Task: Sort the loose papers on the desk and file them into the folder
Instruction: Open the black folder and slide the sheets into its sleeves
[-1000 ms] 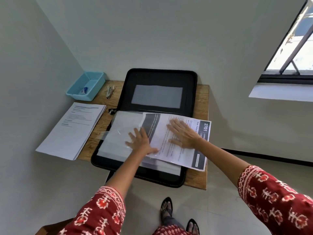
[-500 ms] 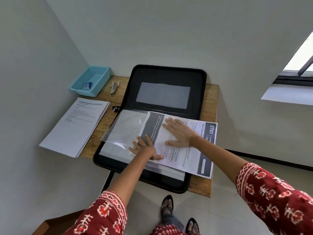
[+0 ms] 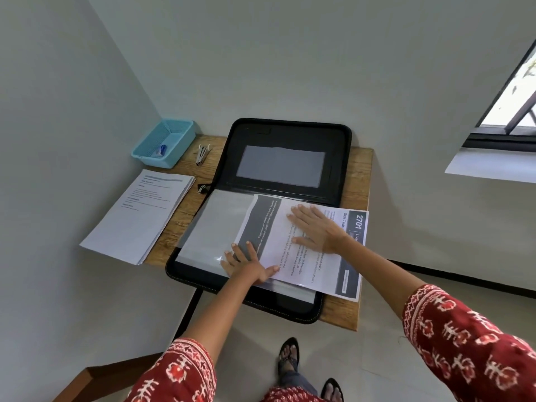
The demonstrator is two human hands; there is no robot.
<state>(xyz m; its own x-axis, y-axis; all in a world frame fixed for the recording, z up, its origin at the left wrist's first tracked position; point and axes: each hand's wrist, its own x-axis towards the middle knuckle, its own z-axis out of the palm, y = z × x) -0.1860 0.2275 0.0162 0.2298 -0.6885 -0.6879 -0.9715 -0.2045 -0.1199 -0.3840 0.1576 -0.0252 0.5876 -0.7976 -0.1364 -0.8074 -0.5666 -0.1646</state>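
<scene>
The right hand [image 3: 317,230] is being held flat, fingers straight and spread, palm down on the printed sheet [image 3: 301,245]; nothing is being gripped by it. The left hand [image 3: 249,264] is likewise being laid flat with fingers splayed, resting across the sheet's near-left corner and the clear sleeve [image 3: 214,227] beside it. Whether the sheet is being tucked under the sleeve at that corner cannot be told.

The sheet is being kept on the lower half of the open black folder [image 3: 287,158], turned sideways: its long axis is running left to right, slightly skewed, with the dark header band marked "2701" pointing right and overhanging the folder's right edge. The folder is lying on the wooden desk [image 3: 364,181], its upper flap leaning towards the wall.

A stack of papers [image 3: 139,216] is being left at the desk's left edge, overhanging it. A blue basket [image 3: 164,142] and a stapler [image 3: 202,155] are standing in the far-left corner.
</scene>
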